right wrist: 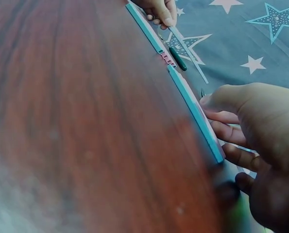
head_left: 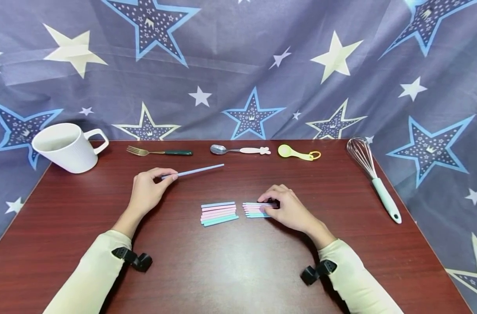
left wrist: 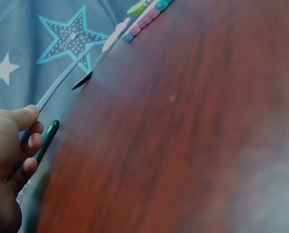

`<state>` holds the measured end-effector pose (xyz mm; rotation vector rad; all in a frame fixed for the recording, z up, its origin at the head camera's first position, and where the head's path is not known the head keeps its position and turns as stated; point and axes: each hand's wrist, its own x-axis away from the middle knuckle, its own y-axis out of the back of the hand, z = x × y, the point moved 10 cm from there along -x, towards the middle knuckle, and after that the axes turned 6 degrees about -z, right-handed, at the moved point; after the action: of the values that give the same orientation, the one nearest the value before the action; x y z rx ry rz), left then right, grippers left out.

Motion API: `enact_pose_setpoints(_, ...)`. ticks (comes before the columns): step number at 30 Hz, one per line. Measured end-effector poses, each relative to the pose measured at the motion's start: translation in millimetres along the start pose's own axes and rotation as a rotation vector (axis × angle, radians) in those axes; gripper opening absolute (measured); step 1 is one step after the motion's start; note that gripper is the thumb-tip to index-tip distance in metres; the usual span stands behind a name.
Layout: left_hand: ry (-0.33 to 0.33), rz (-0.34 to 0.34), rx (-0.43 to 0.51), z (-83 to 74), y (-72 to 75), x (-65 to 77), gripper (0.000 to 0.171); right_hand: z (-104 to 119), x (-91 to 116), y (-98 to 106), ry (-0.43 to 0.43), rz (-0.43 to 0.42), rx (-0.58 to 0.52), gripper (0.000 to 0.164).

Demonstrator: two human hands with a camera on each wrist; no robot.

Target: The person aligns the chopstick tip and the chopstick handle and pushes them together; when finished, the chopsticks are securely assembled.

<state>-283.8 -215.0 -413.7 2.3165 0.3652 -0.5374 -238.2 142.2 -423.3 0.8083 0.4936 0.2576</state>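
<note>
Star-printed backdrop (head_left: 223, 56): head view; hangs behind a dark red table (head_left: 223, 270), beyond the left row (head_left: 219, 212) of sticks.
Left row: landmark; blue, pink and teal sticks laid side by side, mid-table.
Right row (head_left: 252, 210): similar sticks, just right of the left row, narrow gap between.
Left hand (head_left: 150, 187): beyond and left of the left row; thumb and fingers pinch one blue stick (head_left: 201, 169) by its left end.
Right hand (head_left: 287, 209): right of the left row, over the right row's outer end; fingers bent, half closed; cannot tell whether it pinches any stick.
White mug (head_left: 71, 152): far left of and beyond the left row; inner wall shows, no contents visible, floor not fully seen.
Measuring spoon (head_left: 297, 154): beyond and right of the left row; no contents visible in its bowl.
Blue stick: left wrist view; far end unsupported, so a loosened pinch could let it dip or swing.
Teal stick (right wrist: 197, 116): right wrist view; right row's edge, fingers close behind; a nudge might skew the right row or push it into the left row.
</note>
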Motion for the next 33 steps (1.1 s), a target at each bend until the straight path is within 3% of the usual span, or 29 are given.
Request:
enact_pose_setpoints(11,0.039,-0.018,-0.022,17.2,4.0,-8.1,0.012,1,1,-1,-0.01,-0.002,0.007,0.017)
enact_pose_setpoints(27,0.027,-0.041,0.017,20.3,1.4,-12.6,0.01,0,2,-2,-0.005,-0.015,0.014,0.016)
enact_pose_setpoints(33,0.008,-0.012,0.02,19.3,-3.7,-12.3,0.008,1,2,-2,0.002,-0.013,0.015,0.015)
